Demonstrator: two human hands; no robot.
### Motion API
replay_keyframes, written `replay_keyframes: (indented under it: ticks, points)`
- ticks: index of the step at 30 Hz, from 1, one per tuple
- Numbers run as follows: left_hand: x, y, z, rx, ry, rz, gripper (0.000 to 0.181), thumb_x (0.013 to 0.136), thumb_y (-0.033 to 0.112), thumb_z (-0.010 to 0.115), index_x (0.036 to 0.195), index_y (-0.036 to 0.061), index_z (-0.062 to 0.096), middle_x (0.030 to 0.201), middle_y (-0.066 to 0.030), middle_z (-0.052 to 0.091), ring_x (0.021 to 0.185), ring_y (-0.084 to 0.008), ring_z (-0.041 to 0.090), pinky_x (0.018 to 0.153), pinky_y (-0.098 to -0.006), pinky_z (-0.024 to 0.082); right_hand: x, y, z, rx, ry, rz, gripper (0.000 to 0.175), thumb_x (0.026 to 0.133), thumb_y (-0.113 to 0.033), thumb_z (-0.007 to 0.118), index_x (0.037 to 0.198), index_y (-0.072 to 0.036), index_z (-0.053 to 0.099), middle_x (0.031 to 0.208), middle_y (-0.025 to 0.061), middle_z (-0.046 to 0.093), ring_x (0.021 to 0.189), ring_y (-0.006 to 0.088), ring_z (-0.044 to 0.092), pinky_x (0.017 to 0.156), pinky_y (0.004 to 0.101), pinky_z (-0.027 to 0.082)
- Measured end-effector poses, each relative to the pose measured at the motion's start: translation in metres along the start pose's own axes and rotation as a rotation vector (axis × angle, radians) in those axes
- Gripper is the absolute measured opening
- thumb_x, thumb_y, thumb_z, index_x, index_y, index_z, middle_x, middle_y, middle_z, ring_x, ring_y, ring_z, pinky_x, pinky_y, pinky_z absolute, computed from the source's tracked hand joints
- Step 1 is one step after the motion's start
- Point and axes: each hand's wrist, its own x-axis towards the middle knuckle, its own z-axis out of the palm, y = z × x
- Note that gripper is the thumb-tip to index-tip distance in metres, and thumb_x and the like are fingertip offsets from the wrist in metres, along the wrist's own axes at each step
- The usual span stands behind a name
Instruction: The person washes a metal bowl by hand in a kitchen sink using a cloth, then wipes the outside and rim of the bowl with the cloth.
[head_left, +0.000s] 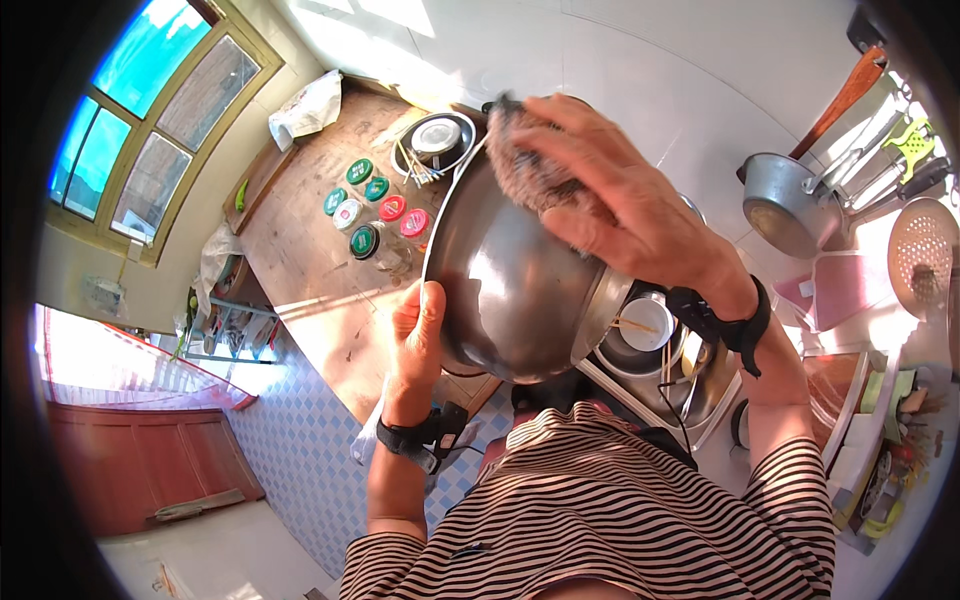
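A large stainless steel bowl (510, 270) is tilted up before me, its rounded outside facing my right side. My left hand (417, 330) grips its rim at the lower left, thumb on the outer face and fingers mostly hidden behind. Pressed against the upper part of the bowl's outer wall is a brownish, fluffy cloth (529, 161). My right hand (607, 187) holds this cloth, fingers spread over it and slightly blurred. Black straps with small devices circle both wrists.
Several lidded jars (376, 214) and a dark bowl (461, 161) with a smaller metal bowl and sticks stand on the wooden table (300, 247). A metal sink (709, 405) holds a pan with a white bowl (646, 325). A ladle (791, 202) and a skimmer (922, 259) hang at right.
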Motion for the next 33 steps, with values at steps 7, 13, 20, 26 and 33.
replay_keyframes:
  ticks: [7,13,20,26,33]
  points:
    - [-0.007,-0.002,-0.009,0.203,-0.240,0.012,0.027,0.091,0.023,0.049,0.096,-0.0009,0.060,0.075,0.0056,0.054,0.066,-0.0027,0.044,0.059,-0.0180,0.036,0.012,0.020,-0.014,-0.143,-0.288,-0.172,0.034,0.080,-0.015,0.058,0.114,-0.016,0.054,0.112,0.0050,0.054,0.109,0.0258,0.046,0.090,0.0404,0.035]
    - [-0.011,-0.004,-0.003,0.088,-0.177,-0.001,0.030,0.090,0.025,0.051,0.098,-0.0024,0.060,0.079,0.0035,0.057,0.071,-0.0054,0.048,0.065,-0.0192,0.038,0.013,0.037,-0.018,0.146,-0.365,0.195,0.034,0.074,-0.011,0.061,0.107,-0.007,0.055,0.094,0.0065,0.059,0.086,0.0189,0.056,0.079,0.0270,0.042]
    - [-0.016,-0.024,-0.022,-0.072,-0.039,-0.020,0.031,0.087,0.029,0.055,0.092,-0.0014,0.061,0.078,0.0012,0.057,0.070,-0.0069,0.048,0.065,-0.0200,0.038,-0.005,0.081,-0.018,0.510,-0.316,0.460,0.032,0.082,-0.030,0.058,0.106,-0.009,0.058,0.090,0.0025,0.061,0.083,0.0128,0.056,0.078,0.0266,0.043]
    - [-0.018,-0.011,-0.043,-0.211,-0.053,0.103,0.036,0.091,0.030,0.045,0.107,-0.0006,0.054,0.101,-0.0131,0.060,0.085,-0.0220,0.060,0.075,-0.0321,0.049,-0.049,0.128,-0.016,0.645,-0.130,0.714,0.030,0.089,-0.027,0.051,0.110,-0.005,0.054,0.094,0.0010,0.058,0.085,0.0067,0.052,0.077,0.0206,0.042]
    - [-0.019,0.009,-0.046,-0.269,0.204,0.186,0.045,0.092,0.037,0.039,0.116,0.0003,0.047,0.109,-0.0130,0.055,0.096,-0.0225,0.055,0.081,-0.0332,0.045,-0.095,0.108,0.028,0.925,0.184,0.935,0.034,0.089,-0.024,0.050,0.115,-0.003,0.049,0.099,0.0017,0.058,0.085,0.0081,0.054,0.074,0.0222,0.046]
